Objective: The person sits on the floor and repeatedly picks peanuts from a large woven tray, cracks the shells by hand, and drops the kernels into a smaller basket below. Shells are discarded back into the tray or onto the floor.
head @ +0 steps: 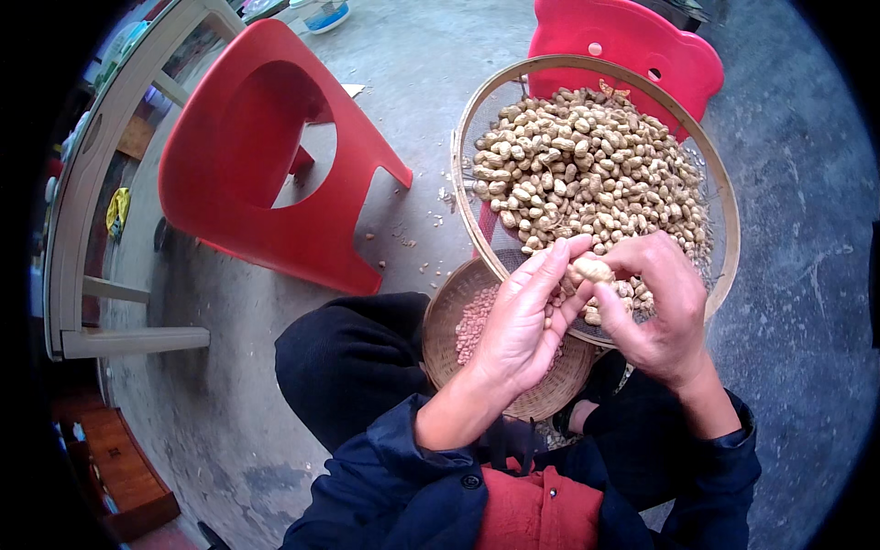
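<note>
An unshelled peanut (593, 269) is held at the fingertips of both hands, over the near edge of a round sieve (476, 230). My right hand (656, 306) pinches it between thumb and bent index finger. From the other side, my left hand (526, 316) grips its left end, palm turned partly up and fingers curled. A large heap of peanuts in their shells (584, 165) fills much of the sieve. Below my left hand, a woven bamboo basket (440, 337) contains pinkish shelled peanut kernels (474, 323); my hand and forearm hide part of them.
Under the sieve's far side stands a pink plastic stool or chair (625, 31). To the left is a red plastic stool (268, 165) with a large round opening. A pale wooden table frame (75, 227) lines the left edge. Shell bits and kernels (409, 243) litter the concrete floor (227, 412).
</note>
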Demonstrator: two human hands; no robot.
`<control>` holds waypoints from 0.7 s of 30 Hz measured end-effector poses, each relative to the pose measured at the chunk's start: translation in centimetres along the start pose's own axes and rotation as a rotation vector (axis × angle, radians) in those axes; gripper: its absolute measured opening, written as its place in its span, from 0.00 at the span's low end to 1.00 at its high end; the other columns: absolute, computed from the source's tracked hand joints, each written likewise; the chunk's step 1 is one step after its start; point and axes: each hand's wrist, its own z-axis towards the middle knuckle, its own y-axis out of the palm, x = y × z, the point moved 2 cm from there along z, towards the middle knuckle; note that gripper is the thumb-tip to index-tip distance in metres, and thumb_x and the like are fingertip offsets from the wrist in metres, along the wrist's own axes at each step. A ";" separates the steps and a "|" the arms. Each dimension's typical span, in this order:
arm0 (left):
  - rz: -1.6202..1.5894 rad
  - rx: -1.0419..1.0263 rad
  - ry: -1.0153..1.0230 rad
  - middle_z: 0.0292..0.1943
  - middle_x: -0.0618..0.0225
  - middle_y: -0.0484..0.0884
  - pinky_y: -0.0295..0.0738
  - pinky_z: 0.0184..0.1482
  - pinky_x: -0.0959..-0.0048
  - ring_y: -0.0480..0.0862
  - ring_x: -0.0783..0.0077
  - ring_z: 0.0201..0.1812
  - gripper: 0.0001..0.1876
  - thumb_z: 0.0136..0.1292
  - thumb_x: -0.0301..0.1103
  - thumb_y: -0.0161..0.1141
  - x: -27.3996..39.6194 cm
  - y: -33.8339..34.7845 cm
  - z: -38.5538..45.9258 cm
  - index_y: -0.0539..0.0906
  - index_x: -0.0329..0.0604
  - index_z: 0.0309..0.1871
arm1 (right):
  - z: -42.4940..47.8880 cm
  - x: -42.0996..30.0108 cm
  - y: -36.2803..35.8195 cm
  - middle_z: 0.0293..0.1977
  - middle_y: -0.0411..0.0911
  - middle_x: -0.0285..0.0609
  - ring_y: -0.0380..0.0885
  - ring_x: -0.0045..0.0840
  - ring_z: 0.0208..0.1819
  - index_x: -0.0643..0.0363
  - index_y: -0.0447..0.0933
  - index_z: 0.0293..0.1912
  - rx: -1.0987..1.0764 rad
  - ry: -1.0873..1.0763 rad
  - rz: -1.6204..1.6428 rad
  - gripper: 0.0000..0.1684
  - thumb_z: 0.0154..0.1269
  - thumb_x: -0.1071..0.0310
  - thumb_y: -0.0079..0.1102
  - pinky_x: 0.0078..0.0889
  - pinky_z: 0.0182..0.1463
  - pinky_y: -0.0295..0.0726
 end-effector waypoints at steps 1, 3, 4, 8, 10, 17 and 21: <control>-0.008 -0.006 -0.003 0.48 0.65 0.81 0.79 0.53 0.77 0.81 0.78 0.49 0.20 0.74 0.41 0.49 0.0 -0.2 0.0 0.74 0.33 0.58 | 0.1 -0.2 0.2 0.28 0.77 0.41 0.76 0.33 0.29 0.60 0.77 0.34 0.028 -0.053 0.006 0.10 0.47 0.76 0.65 0.33 0.34 0.72; -0.013 0.003 0.000 0.48 0.66 0.81 0.79 0.52 0.78 0.81 0.79 0.48 0.22 0.75 0.42 0.46 -0.1 0.1 0.1 0.72 0.33 0.61 | -0.2 -0.3 0.7 0.33 0.80 0.41 0.78 0.32 0.32 0.60 0.78 0.34 -0.005 -0.031 0.021 0.12 0.45 0.77 0.66 0.33 0.36 0.74; -0.016 0.007 0.000 0.48 0.66 0.81 0.79 0.52 0.79 0.81 0.80 0.48 0.23 0.75 0.43 0.45 -0.1 0.3 0.1 0.71 0.32 0.62 | -0.3 -0.3 0.9 0.33 0.80 0.41 0.77 0.32 0.32 0.60 0.78 0.34 -0.016 -0.033 0.026 0.12 0.45 0.77 0.66 0.33 0.36 0.74; -0.077 -0.024 -0.056 0.47 0.68 0.81 0.77 0.43 0.85 0.79 0.87 0.41 0.27 0.77 0.48 0.37 0.2 0.6 0.0 0.68 0.32 0.64 | -0.4 -0.2 1.0 0.38 0.81 0.40 0.76 0.32 0.33 0.60 0.77 0.33 -0.085 -0.060 0.000 0.11 0.45 0.76 0.66 0.33 0.37 0.73; -0.089 -0.033 -0.060 0.47 0.69 0.81 0.75 0.38 0.88 0.78 0.90 0.37 0.30 0.77 0.50 0.34 0.4 0.7 -0.2 0.67 0.31 0.65 | -0.3 -0.3 1.1 0.38 0.81 0.40 0.76 0.32 0.34 0.60 0.77 0.33 -0.098 -0.060 -0.009 0.11 0.45 0.76 0.66 0.33 0.37 0.73; -0.112 -0.008 -0.061 0.44 0.70 0.82 0.74 0.33 0.90 0.77 0.90 0.32 0.30 0.77 0.51 0.34 0.4 1.3 -0.3 0.66 0.33 0.66 | -0.7 0.3 1.5 0.37 0.81 0.39 0.76 0.33 0.34 0.59 0.77 0.32 -0.101 -0.016 -0.021 0.10 0.46 0.77 0.66 0.33 0.38 0.74; -0.156 -0.050 -0.062 0.45 0.66 0.82 0.78 0.38 0.88 0.80 0.86 0.37 0.31 0.76 0.52 0.34 0.3 0.7 -0.2 0.65 0.32 0.66 | -0.9 0.5 1.5 0.35 0.81 0.40 0.77 0.34 0.33 0.60 0.77 0.32 -0.102 -0.036 -0.008 0.10 0.45 0.77 0.66 0.32 0.37 0.75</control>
